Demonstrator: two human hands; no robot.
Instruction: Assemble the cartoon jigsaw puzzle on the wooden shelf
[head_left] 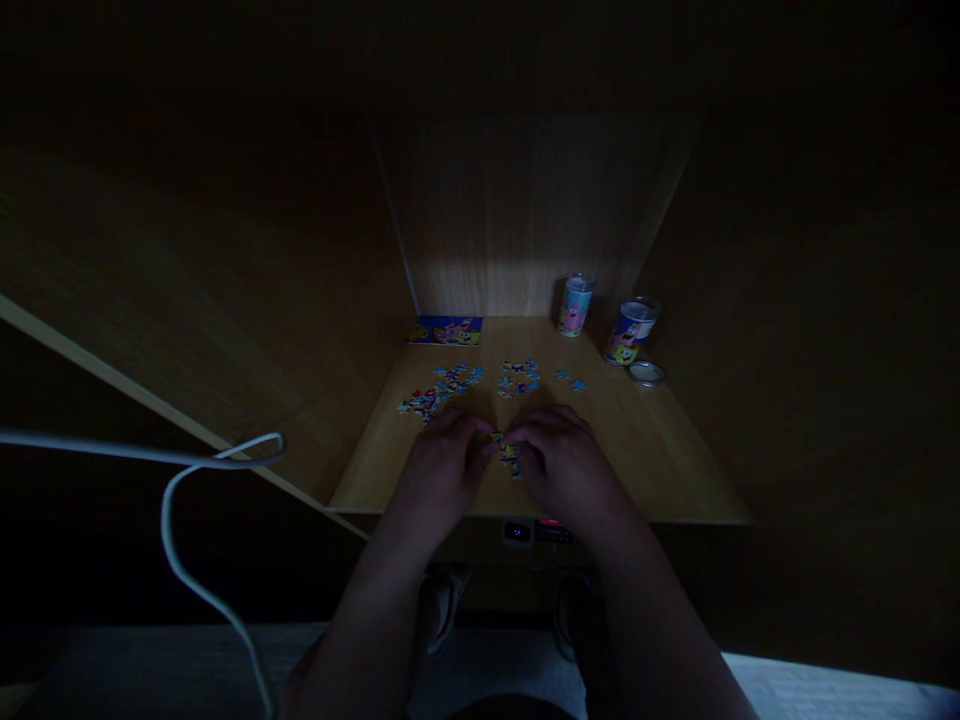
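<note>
My left hand (439,470) and right hand (562,470) curl inward, narrowly closed around a small clump of jigsaw pieces (505,452) between them. Its long axis slants toward my right hand; I cannot tell if either grips it.

Left hand (439,470) and right hand (562,465) are both pinching a small clump of jigsaw pieces (504,452) on the wooden desk (615,450). More loose pieces (519,378) sit just ahead, with two cartoon tins (574,305) at the back.
</note>
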